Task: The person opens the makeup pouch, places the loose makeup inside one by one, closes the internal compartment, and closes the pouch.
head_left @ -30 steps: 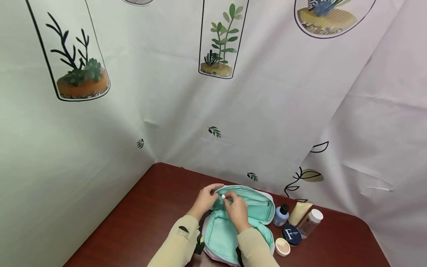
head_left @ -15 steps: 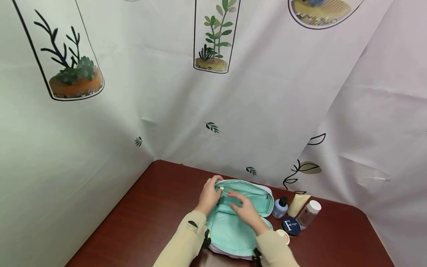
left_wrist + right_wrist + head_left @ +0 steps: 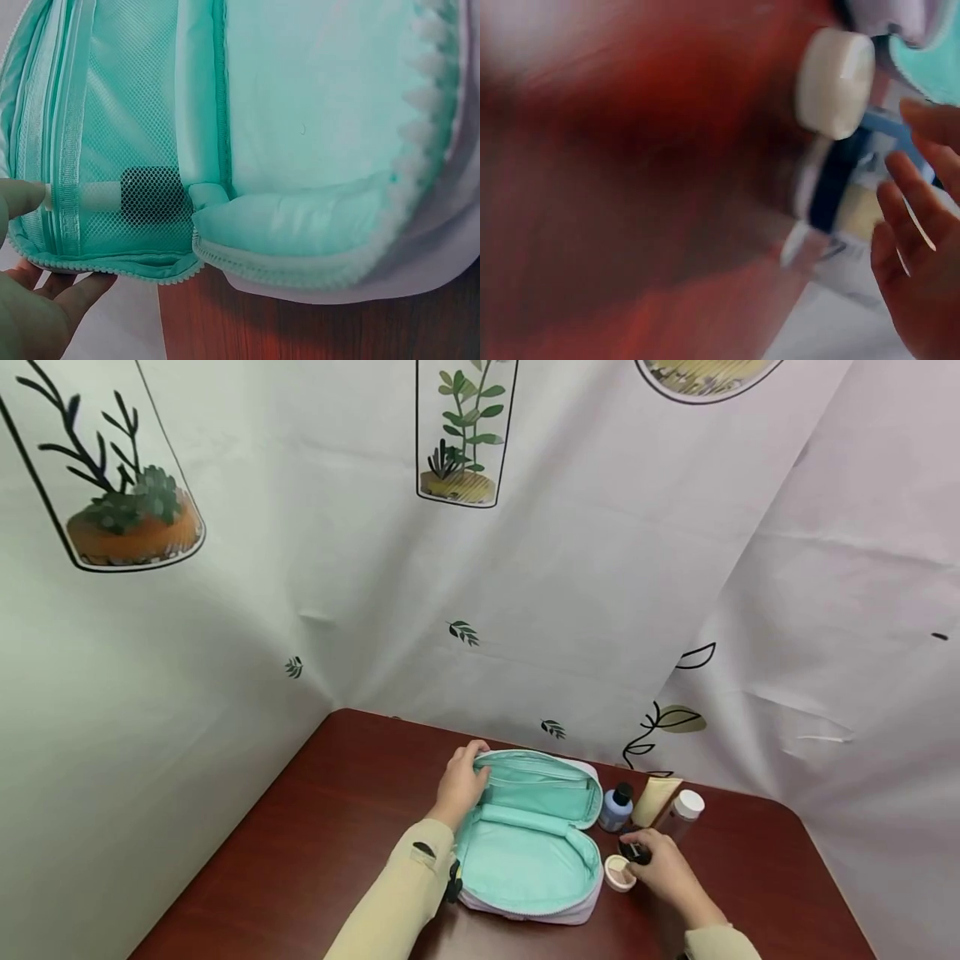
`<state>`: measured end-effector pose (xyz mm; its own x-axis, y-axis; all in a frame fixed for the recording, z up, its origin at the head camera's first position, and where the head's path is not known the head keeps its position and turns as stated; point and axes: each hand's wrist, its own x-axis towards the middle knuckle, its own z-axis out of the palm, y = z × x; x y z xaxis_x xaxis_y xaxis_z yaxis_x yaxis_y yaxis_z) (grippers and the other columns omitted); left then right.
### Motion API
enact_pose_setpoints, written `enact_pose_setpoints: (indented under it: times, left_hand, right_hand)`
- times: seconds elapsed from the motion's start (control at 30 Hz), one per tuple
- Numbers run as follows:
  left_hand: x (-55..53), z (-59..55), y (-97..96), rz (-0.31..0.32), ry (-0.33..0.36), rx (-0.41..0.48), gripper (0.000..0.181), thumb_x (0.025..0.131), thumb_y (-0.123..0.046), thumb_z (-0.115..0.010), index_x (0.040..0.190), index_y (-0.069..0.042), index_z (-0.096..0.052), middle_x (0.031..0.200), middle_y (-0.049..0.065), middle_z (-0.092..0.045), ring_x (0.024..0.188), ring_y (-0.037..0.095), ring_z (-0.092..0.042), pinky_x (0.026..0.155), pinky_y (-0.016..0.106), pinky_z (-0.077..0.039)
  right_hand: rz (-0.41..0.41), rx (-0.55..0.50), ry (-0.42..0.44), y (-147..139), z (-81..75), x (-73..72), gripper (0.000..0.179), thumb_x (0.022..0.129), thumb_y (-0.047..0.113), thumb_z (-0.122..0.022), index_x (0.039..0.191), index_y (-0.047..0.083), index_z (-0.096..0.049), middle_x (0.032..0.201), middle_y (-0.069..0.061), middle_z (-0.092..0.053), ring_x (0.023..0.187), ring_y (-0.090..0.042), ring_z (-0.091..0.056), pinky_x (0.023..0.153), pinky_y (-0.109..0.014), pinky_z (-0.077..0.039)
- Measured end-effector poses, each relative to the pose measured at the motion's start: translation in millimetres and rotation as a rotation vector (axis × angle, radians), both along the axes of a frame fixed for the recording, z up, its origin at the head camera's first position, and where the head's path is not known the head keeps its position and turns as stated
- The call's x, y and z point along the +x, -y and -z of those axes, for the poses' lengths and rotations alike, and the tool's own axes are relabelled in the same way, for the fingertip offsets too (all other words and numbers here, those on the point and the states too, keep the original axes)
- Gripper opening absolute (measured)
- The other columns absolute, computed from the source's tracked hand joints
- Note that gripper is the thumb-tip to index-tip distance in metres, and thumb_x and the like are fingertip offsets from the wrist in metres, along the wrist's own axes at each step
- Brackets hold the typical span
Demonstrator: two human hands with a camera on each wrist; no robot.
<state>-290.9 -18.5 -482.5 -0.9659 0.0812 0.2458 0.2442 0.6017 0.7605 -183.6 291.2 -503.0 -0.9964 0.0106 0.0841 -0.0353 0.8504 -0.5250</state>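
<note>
A mint-lined toiletry bag [image 3: 517, 864] lies unzipped on the table, its lid folded back. My left hand [image 3: 459, 783] grips the lid's left edge, thumb inside and fingers underneath. Behind the lid's mesh pocket [image 3: 120, 112], in the left wrist view, lies a slim item with a black part [image 3: 154, 196] and a pale end near my thumb. My right hand [image 3: 669, 870] reaches over a dark-lidded round jar [image 3: 634, 852] and a small round compact [image 3: 618, 873] with pale and tan sections. In the blurred right wrist view its fingers [image 3: 911, 202] are spread, holding nothing.
Right of the bag stand a blue bottle [image 3: 615, 811] with a black cap, a cream tube [image 3: 655, 802] and a clear bottle with a white cap [image 3: 688, 804]. A patterned cloth [image 3: 525, 610] hangs behind the reddish-brown table [image 3: 300, 843].
My right hand has left the lid's mesh pocket, where it held a small white-ended item, and moved right to the jar and compact. That item is now inside the pocket. My left hand stays on the lid.
</note>
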Motion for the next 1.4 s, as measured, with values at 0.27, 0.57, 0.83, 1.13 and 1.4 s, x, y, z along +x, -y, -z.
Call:
enact_pose_setpoints:
  times: [0.27,0.57,0.83,1.13,1.4]
  left_hand:
    - [-1.2,2.5,1.3,-0.006,-0.008,-0.018,0.024,0.093,-0.016,-0.057,0.116,-0.017,-0.051,0.114,0.012,-0.05,0.097,0.028,-0.051,0.061,0.035,-0.043]
    - [-0.3,5.2,-1.2,0.001,0.03,-0.007,0.025,0.093,-0.016,-0.055,0.118,-0.018,-0.051,0.116,0.011,-0.049,0.099,0.029,-0.05,0.063,0.037,-0.043]
    - [0.9,2.0,-0.6,0.028,0.027,-0.003,0.026,0.094,-0.016,-0.054,0.119,-0.017,-0.049,0.118,0.013,-0.048,0.104,0.031,-0.049,0.065,0.04,-0.044]
    - [2.2,3.1,5.6,0.045,0.023,0.0,0.03,0.094,-0.016,-0.054,0.123,-0.015,-0.047,0.121,0.014,-0.045,0.109,0.032,-0.046,0.069,0.042,-0.044]
    - [2.9,5.7,-2.5,0.002,0.06,-0.013,0.027,0.093,-0.017,-0.054,0.119,-0.017,-0.044,0.119,0.012,-0.043,0.101,0.028,-0.045,0.061,0.037,-0.041]
  right_hand:
    - [0.335,0.178,0.042,6,17.4,6.5,0.056,0.079,0.035,-0.067,0.106,-0.011,-0.052,0.093,-0.025,-0.051,0.083,-0.039,-0.056,0.065,-0.054,-0.045]
    - [0.528,0.088,0.102,14,23.1,1.5,0.079,0.071,0.054,-0.07,0.104,-0.012,-0.04,0.087,-0.03,-0.054,0.073,-0.041,-0.058,0.057,-0.053,-0.044]
    - [0.53,0.019,-0.064,14,14.9,0.7,0.066,0.071,0.044,-0.072,0.105,-0.005,-0.043,0.095,-0.028,-0.053,0.078,-0.04,-0.058,0.063,-0.053,-0.043]
    - [0.339,-0.291,-0.067,24,-17.1,1.7,0.082,0.075,0.026,-0.076,0.131,-0.013,-0.031,0.117,-0.033,-0.034,0.105,-0.043,-0.042,0.087,-0.053,-0.036]
    - [0.236,-0.359,-0.136,39,-35.0,-9.3,0.069,0.068,0.013,-0.083,0.126,0.001,-0.047,0.113,-0.024,-0.039,0.092,-0.034,-0.051,0.071,-0.033,-0.045]
